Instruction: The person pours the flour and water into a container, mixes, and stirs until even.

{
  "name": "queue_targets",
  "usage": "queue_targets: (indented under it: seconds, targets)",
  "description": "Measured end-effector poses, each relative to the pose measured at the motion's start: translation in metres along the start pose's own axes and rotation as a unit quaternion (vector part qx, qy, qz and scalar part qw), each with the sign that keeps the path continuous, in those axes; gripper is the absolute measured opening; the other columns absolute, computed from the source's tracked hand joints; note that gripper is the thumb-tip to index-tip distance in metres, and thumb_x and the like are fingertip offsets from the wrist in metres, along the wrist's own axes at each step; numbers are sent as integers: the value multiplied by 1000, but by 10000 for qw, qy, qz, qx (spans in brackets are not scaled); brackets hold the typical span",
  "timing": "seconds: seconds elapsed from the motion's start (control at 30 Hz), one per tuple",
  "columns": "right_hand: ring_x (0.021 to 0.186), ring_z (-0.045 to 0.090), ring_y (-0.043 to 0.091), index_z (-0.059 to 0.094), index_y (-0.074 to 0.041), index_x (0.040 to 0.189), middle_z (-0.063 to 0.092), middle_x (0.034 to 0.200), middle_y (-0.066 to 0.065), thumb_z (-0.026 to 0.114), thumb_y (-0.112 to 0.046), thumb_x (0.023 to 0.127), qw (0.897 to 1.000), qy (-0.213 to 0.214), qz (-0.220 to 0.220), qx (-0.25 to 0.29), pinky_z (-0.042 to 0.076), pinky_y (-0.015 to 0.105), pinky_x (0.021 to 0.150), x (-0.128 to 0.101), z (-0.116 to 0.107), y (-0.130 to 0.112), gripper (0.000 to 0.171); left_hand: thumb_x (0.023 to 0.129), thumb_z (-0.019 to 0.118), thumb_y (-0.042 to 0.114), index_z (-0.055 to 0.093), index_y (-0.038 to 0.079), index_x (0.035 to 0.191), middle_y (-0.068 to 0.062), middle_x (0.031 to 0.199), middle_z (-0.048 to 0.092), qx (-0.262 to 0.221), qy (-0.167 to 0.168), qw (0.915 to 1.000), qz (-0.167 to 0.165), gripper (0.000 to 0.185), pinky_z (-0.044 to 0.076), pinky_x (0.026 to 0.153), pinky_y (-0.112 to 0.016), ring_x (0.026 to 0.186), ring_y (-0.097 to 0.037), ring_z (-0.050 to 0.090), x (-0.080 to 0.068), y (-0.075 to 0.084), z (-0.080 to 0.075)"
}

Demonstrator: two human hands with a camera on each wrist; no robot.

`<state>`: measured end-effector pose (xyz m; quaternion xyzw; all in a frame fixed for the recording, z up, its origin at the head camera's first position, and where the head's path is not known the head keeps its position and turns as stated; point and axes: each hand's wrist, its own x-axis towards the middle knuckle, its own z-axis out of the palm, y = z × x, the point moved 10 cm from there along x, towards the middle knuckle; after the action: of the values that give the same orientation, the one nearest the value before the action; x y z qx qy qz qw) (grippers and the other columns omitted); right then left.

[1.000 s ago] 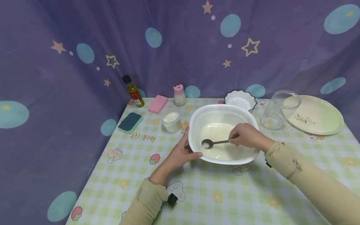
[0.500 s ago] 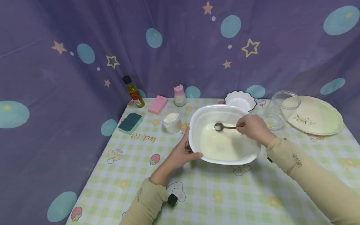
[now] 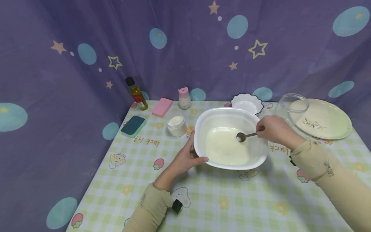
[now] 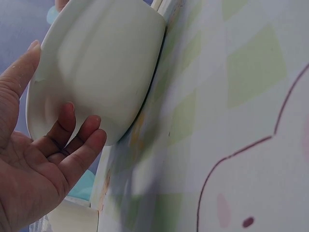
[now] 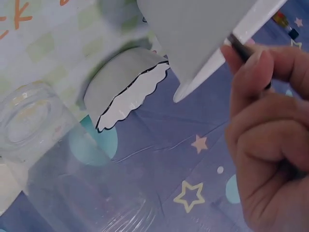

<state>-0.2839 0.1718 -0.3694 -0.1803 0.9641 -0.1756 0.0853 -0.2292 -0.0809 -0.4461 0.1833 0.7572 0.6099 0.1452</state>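
Observation:
A white basin (image 3: 229, 120) with pale, milky liquid (image 3: 223, 148) in its bottom stands on the table. My left hand (image 3: 185, 158) grips its left side, thumb at the rim and curled fingers against the outer wall, as the left wrist view of the basin (image 4: 101, 67) shows. Over the basin's right part, my right hand (image 3: 273, 130) pinches the handle of a dark spoon (image 3: 251, 134). The spoon's bowl is at or just above the liquid; which one I cannot tell. In the right wrist view, the dark handle (image 5: 240, 47) lies between thumb and fingers.
Left of the basin are a jar of white powder (image 3: 176, 126), a green sponge (image 3: 133, 125), a pink sponge (image 3: 162, 107), an oil bottle (image 3: 138, 97) and a pink-topped shaker (image 3: 184, 98). Behind and right are a scalloped bowl (image 3: 247, 103), a clear cup (image 3: 294, 108) and an oval plate (image 3: 333, 120).
My right hand has moved the spoon from the basin's left part, up along the far side, then over to the right. The left hand keeps its hold on the basin.

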Motion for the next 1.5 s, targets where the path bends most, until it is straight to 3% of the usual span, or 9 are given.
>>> queue_targets:
  seconds: [0.27,0.43,0.53,0.67,0.8,1.0,1.2,1.37,1.5]
  targets:
    - [61,54,12,74,-12,77,62,64,-8,69,-7,84,9947,-842,-361,477,46,31,59,-7,14,-3,10,84,75,2,-10,25,156,-28,125,59,-25,-59,10000,-65,114,53,84,-39,98,-24,65,0,4,1]
    - [61,54,10,75,-11,78,62,64,-8,71,-7,84,9865,-1166,-720,893,48,28,58,-10,28,-18,9,85,75,3,-9,17,156,-30,124,59,-12,-91,9999,-105,111,52,85,-42,96,-22,65,-6,23,3]
    - [59,54,9,75,-12,77,60,62,-8,71,-6,84,9832,-1186,-933,1025,47,28,57,-8,36,-30,11,85,75,2,-8,14,157,-31,124,59,-50,-90,9999,-61,110,52,86,-46,99,-31,65,-7,30,3]
    - [58,54,7,76,-12,78,60,61,-9,70,-6,85,9820,-964,-1224,1063,46,27,58,-3,42,-46,11,84,75,2,-8,15,157,-32,125,57,-108,-60,9998,-132,111,52,87,-44,105,-41,62,-8,29,3]
    - [59,52,6,77,-10,80,62,64,-11,70,-4,84,9841,-518,-1430,918,46,28,61,4,43,-59,10,84,75,3,-9,15,156,-31,125,58,-50,-49,9999,-140,112,53,87,-39,106,-40,62,-8,30,2]
    - [64,54,9,78,-8,82,69,72,-8,71,-4,83,9914,142,-1104,695,47,32,66,18,41,-56,8,84,75,2,-10,19,156,-30,127,57,-57,-89,9999,-105,113,52,87,-43,106,-41,62,-4,20,3]
    - [61,53,14,76,-10,75,67,68,-5,67,-1,80,9924,876,-843,190,46,37,64,24,24,-42,13,85,76,4,-10,30,155,-26,125,60,-13,-31,9999,-97,114,53,85,-40,100,-27,65,1,1,2]
    - [59,51,18,72,-11,70,64,65,-2,62,1,77,9933,1023,-506,-168,43,38,59,19,8,-27,17,85,77,10,-7,37,155,-23,125,62,-7,12,10000,-79,113,53,83,-35,99,-25,66,1,-2,1]
    - [58,50,19,71,-11,69,61,64,-1,62,2,76,9950,817,-392,-427,41,37,56,13,-1,-21,17,84,78,11,-7,38,155,-23,126,61,-33,12,10000,-15,113,53,82,-34,101,-30,65,0,-1,0]
